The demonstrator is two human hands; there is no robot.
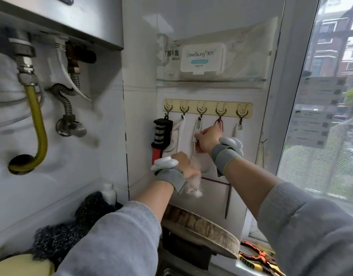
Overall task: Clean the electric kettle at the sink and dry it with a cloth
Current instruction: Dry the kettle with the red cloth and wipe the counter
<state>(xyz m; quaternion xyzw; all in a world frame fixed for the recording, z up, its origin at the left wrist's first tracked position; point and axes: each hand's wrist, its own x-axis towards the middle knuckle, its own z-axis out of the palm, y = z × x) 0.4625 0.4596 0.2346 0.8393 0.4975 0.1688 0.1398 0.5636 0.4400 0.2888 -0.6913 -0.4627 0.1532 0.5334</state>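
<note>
Glossy white wall tiles (112, 136), metal hooks (202, 109)

Single head-worn wide-angle view, facing forward and slightly downward at close range toward a tiled wall with a hook rail (208, 109); both forearms enter from the near edge, a window (331, 96) bounding the right.

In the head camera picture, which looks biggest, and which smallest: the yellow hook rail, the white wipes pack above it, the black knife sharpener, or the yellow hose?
As they appear:
1. Yellow hose, the longest, though it hangs on a nearer wall.
2. Hook rail.
3. Wipes pack.
4. Knife sharpener, smallest.
Rail and pack cover similar area, so their order is unsure.
</note>
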